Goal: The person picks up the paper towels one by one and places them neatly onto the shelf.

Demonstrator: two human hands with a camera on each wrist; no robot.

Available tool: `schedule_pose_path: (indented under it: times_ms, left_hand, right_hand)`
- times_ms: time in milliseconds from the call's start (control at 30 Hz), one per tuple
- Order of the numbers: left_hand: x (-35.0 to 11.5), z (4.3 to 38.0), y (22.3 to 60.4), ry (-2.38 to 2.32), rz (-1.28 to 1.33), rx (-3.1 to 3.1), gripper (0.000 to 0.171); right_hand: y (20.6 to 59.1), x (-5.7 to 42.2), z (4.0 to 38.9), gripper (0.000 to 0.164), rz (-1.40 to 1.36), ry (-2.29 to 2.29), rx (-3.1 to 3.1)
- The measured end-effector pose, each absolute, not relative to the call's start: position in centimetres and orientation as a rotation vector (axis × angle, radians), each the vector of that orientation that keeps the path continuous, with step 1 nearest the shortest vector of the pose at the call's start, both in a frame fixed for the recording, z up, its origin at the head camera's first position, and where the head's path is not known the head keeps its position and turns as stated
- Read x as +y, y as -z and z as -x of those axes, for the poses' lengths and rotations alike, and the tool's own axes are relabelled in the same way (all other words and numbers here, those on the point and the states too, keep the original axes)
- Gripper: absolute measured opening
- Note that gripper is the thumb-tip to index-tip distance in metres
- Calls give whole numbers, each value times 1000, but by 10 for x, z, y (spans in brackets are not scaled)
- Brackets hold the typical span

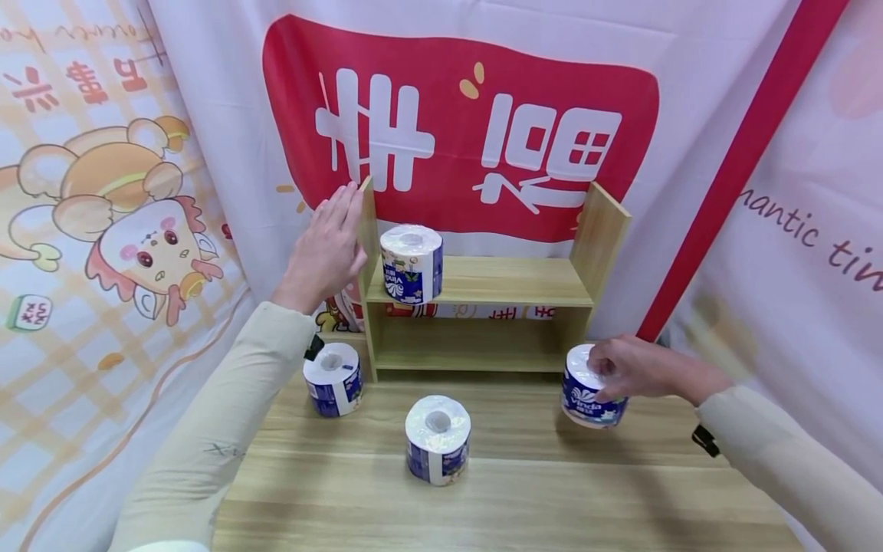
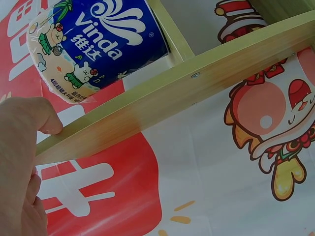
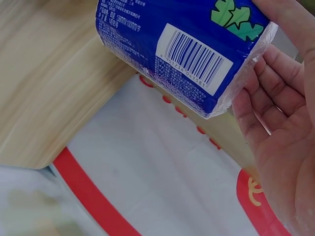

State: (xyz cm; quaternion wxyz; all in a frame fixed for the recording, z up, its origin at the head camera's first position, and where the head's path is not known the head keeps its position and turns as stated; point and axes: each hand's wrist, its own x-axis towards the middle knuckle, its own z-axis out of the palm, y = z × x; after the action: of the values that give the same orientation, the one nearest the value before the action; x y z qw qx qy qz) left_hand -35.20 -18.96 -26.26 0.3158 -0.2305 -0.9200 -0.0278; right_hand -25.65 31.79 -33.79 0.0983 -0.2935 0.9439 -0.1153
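My right hand (image 1: 638, 366) grips a wrapped toilet roll (image 1: 586, 391) by its top, at the right front of the small wooden shelf (image 1: 476, 360). The roll's blue wrapper and barcode (image 3: 194, 59) show close up in the right wrist view, with the fingers at its end. At the upper left, my left hand (image 1: 329, 241) holds the top of the shelf's left side panel (image 2: 123, 98), thumb on one face and fingers on the other. Just inside that panel, another toilet roll (image 1: 411, 264) stands upright on the upper board.
A toilet roll (image 1: 333, 379) stands beside the shelf's left foot, and one more (image 1: 438, 441) is on the wooden table (image 1: 510, 506) in front. Printed cloth (image 1: 483, 46) hangs behind the shelf and along both sides. The right side panel (image 1: 600, 230) rises above the upper board.
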Motion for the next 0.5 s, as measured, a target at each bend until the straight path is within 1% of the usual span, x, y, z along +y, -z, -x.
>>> schedule_pose_path:
  times_ms: [500]
  left_hand:
    - [-191, 353, 263, 52, 618, -2398, 91]
  right_hand:
    - [332, 289, 265, 31, 910, 324, 2765]
